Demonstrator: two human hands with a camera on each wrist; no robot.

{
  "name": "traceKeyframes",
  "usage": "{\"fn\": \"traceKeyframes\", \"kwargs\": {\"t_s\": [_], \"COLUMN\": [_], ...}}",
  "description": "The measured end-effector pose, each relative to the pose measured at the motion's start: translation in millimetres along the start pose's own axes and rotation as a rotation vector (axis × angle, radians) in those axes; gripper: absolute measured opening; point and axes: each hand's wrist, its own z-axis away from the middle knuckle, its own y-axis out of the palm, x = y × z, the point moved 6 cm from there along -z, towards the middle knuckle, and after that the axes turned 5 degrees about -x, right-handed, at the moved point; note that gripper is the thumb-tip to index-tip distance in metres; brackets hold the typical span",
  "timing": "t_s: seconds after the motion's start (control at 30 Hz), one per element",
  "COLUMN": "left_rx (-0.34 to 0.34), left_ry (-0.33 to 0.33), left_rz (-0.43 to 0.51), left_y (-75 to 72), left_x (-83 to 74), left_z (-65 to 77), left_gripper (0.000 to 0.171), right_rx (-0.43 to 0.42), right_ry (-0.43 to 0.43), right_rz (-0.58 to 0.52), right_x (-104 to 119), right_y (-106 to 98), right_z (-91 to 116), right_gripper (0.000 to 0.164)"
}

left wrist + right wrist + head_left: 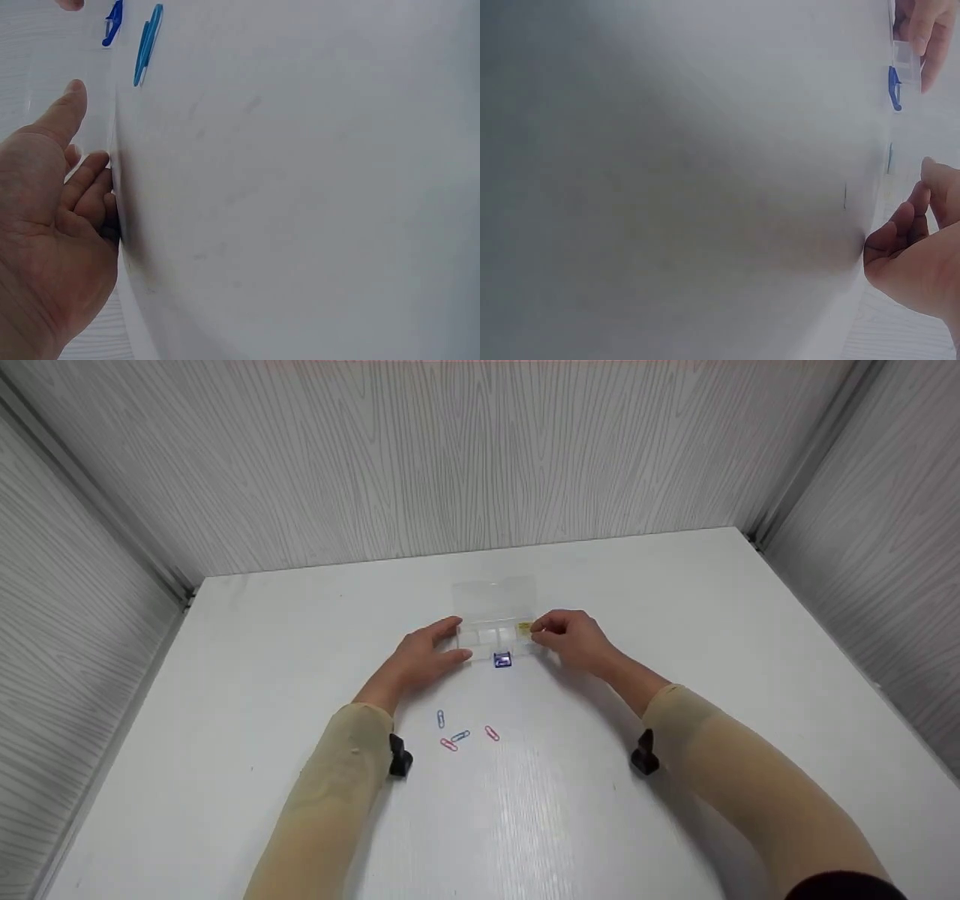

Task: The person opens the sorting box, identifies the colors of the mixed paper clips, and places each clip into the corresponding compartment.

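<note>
A clear plastic compartment box (480,636) lies on the table, its transparent lid (493,597) open toward the back. My left hand (426,654) holds the box's left end, thumb on the near side and fingers on the far side. At the right end, my right hand (576,640) has its thumb and index fingertips close together at a compartment with something yellow (524,627) in it. Whether they pinch a piece of it is too small to tell. A blue latch (502,660) sits at the box's front edge.
Several paper clips lie on the white table in front of the box: a blue one (440,719), another blue one (460,736) close by a red one (448,745), and a second red one (492,733) to the right. A pale wood-grain wall (465,457) stands behind.
</note>
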Motion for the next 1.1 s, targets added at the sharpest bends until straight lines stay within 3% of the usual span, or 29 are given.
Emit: {"fn": "traceKeyframes", "kwargs": {"t_s": [0.23,0.4,0.8,1.1], "left_rx": [0.005,0.001,-0.001,0.005], "left_ry": [-0.02,-0.027,-0.01,0.013], "left_rz": [0.003,0.0,-0.017,-0.043], "left_y": [0.3,-0.5,-1.1,-1.4], "left_x": [0.0,-0.1,1.1,-1.6], "left_z": [1.1,1.7,-0.3,-1.7], "left_gripper": [0.076,0.076,0.074,0.074], "right_rx": [-0.021,0.009,0.199,0.345], "right_ry": [-0.054,-0.108,-0.271,-0.273], "right_rz": [-0.015,-0.01,0.006,0.031], "right_x": [10,25,53,59], "right_y": [-5,2,52,87], "right_z": [8,22,52,68], "right_gripper": [0.022,0.023,0.012,0.005]}}
